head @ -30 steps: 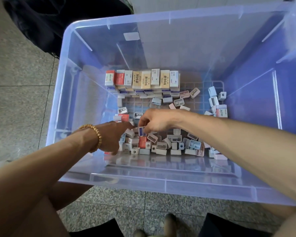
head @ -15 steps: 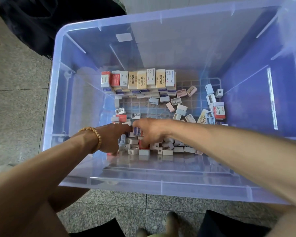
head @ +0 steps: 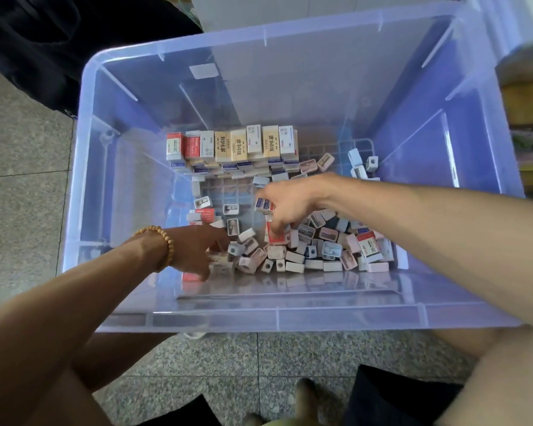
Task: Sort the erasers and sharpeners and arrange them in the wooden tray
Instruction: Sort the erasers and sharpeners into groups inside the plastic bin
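Both bare forearms reach toward twelve o'clock, the left hand with fingers curled downward, the right hand at one o'clock of it pinching.

The bin is open above, its tall clear walls closing all four sides, so entry is from the top only. On its floor a bare patch lies between the stacked erasers along the far wall and the loose pile against the near wall; a few sharpeners crowd the far right corner. The left hand sits on the pile's left end and the right hand above its middle, both forearms crossing the near rim, with a gap between them.
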`<state>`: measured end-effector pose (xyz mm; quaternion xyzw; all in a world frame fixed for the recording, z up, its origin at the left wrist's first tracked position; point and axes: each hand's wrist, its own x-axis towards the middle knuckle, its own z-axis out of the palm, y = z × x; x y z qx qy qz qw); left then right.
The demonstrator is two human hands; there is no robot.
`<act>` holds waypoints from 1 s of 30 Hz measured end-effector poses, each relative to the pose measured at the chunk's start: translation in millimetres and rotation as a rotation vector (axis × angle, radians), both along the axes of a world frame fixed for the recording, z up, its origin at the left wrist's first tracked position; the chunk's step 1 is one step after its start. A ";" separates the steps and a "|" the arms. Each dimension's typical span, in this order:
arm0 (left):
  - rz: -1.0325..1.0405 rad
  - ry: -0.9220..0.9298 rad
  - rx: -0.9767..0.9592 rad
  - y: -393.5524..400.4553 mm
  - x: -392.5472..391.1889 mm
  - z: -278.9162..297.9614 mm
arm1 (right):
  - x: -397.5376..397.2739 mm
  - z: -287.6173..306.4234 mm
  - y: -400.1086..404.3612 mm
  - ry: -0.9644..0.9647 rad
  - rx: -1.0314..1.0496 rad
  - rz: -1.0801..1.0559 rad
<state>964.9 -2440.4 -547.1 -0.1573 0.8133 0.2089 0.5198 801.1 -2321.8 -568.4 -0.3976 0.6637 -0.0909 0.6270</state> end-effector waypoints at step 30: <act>0.495 0.196 0.416 12.9 -15.1 10.3 | -10.4 53.1 23.8 -0.121 -0.128 -0.472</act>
